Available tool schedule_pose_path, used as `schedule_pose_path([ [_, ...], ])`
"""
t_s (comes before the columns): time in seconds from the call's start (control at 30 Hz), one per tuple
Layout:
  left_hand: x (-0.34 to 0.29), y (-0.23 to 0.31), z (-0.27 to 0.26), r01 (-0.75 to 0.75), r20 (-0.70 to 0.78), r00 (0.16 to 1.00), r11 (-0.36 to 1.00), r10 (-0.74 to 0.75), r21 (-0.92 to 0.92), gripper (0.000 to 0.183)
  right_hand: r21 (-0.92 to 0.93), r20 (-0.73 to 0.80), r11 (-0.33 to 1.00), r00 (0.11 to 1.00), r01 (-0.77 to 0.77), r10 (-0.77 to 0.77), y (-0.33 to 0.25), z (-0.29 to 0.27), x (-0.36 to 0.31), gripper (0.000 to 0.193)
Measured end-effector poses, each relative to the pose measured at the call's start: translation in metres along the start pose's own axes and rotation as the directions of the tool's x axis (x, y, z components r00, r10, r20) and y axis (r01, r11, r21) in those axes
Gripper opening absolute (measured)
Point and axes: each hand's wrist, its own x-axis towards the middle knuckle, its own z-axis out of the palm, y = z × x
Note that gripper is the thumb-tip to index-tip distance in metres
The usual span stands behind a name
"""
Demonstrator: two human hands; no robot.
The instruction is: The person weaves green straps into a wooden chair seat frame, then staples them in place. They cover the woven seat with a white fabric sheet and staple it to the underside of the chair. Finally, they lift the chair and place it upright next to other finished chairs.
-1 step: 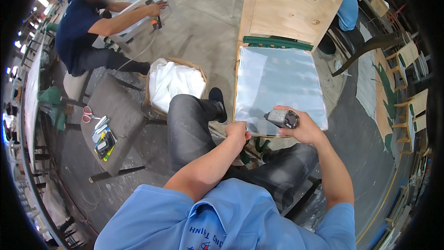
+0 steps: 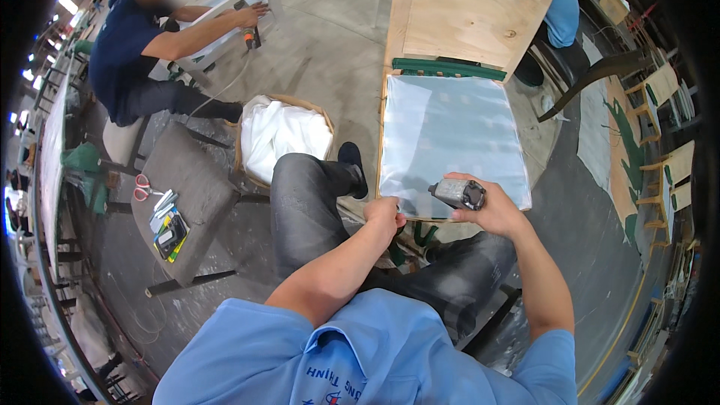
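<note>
A sheet of thin pale cloth (image 2: 450, 131) covers the seat of a wooden chair frame in front of me, with green webbing (image 2: 450, 69) showing along its far edge. At the near left corner my left hand (image 2: 384, 214) is closed, its fingers pinching the edge of the cloth. My right hand (image 2: 491, 210) is wrapped round a grey staple gun (image 2: 456, 193) with a black end cap, held over the near edge of the seat. The gun's nose points left, toward my left hand. Its grip is hidden by my palm.
A box of white cloth (image 2: 285, 135) stands left of my knee. On a grey upholstered seat (image 2: 184, 172) lie red-handled scissors (image 2: 144, 189) and small packages (image 2: 171, 232). At the upper left a co-worker (image 2: 142, 52) holds a power tool (image 2: 250, 36). A plywood panel (image 2: 480, 11) rises beyond the cloth.
</note>
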Motion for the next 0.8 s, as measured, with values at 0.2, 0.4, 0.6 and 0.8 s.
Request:
schedule_pose_path([
  [0.2,-0.010,-0.005,-0.007,-0.012,0.049,0.999,1.000,0.012,0.008,0.019,0.107,-0.056,0.994,0.998,0.032,-0.026,0.023,-0.003,-0.028,0.072],
  [0.4,-0.014,-0.004,-0.007,-0.012,0.048,0.999,1.000,0.011,0.003,0.017,0.059,-0.065,0.997,0.996,0.057,-0.053,0.025,-0.003,-0.024,0.072],
  [0.6,-0.008,-0.001,-0.017,0.006,0.084,0.996,1.000,-0.008,0.020,0.016,0.049,-0.007,0.998,1.000,0.025,-0.025,0.020,0.003,-0.014,0.073],
  [0.8,-0.011,-0.003,-0.030,0.006,0.112,0.994,0.999,-0.010,0.039,0.016,-0.039,0.094,0.999,0.995,-0.015,0.018,0.003,0.010,0.007,0.072],
])
